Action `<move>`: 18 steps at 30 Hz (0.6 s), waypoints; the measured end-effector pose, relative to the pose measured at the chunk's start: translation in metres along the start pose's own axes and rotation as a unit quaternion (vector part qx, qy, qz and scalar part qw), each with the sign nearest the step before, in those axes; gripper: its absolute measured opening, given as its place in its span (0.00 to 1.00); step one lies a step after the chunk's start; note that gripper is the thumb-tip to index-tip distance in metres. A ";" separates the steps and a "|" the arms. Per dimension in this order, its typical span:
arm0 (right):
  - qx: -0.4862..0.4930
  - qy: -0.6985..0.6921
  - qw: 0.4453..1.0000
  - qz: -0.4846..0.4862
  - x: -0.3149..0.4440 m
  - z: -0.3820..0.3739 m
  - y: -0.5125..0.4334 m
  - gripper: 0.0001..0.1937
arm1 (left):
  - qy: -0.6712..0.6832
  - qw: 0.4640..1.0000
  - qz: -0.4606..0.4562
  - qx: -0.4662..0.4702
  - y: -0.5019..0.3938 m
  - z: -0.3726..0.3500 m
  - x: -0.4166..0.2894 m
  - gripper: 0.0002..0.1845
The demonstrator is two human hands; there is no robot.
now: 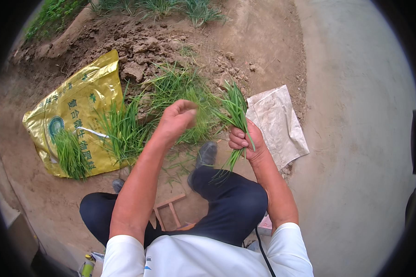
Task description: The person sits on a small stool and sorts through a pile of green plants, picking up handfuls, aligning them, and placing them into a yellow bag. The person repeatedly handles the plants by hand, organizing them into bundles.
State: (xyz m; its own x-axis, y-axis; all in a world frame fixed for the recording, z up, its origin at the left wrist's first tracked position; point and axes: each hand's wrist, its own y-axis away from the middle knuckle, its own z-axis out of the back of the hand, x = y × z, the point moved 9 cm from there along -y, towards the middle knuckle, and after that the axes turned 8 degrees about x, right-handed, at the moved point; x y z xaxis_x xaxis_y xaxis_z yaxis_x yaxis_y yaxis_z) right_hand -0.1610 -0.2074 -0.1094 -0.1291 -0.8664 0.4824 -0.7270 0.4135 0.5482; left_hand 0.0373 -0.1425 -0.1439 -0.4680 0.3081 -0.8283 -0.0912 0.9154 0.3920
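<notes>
My right hand (248, 140) is closed around a bunch of long green leaves (236, 107), likely Chinese chives, with the ends sticking out below the fist. To its left, my left hand (181, 117) is raised over loose leaves (180, 86) on the soil; its fingers are curled and blurred, and whether they pinch anything cannot be told. A larger pile of leaves (124, 130) lies partly on a yellow printed sack (69, 100). Near the sack's lower edge is a separate neat bundle (71, 154), with a white strip (92, 131) beside it.
A whitish folded sack (277, 124) lies right of my right hand. Clods of soil (135, 52) and growing plants (197, 10) are ahead. Concrete paving (353, 138) runs along the right. A small wooden frame (170, 209) is between my legs, and a yellow-green bottle (87, 268) stands at lower left.
</notes>
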 end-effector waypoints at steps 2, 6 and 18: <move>0.025 -0.003 1.000 0.015 0.011 -0.017 0.005 0.11 | 0.037 0.998 0.003 0.047 0.009 -0.023 -0.014 0.10; 0.049 0.036 0.998 0.025 0.021 -0.054 0.020 0.12 | 0.112 0.992 0.001 0.061 0.032 -0.045 -0.046 0.09; -0.004 0.139 0.982 0.130 0.018 -0.115 0.060 0.14 | -0.055 0.995 -0.083 0.018 0.119 -0.025 -0.102 0.09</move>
State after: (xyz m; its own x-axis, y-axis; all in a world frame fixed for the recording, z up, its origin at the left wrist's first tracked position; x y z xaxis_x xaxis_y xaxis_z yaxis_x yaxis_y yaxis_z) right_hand -0.1294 -0.1660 0.0113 -0.1190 -0.6218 0.7741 -0.6884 0.6135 0.3870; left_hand 0.0520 -0.0714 -0.0020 -0.3508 0.1766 -0.9196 -0.1271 0.9640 0.2336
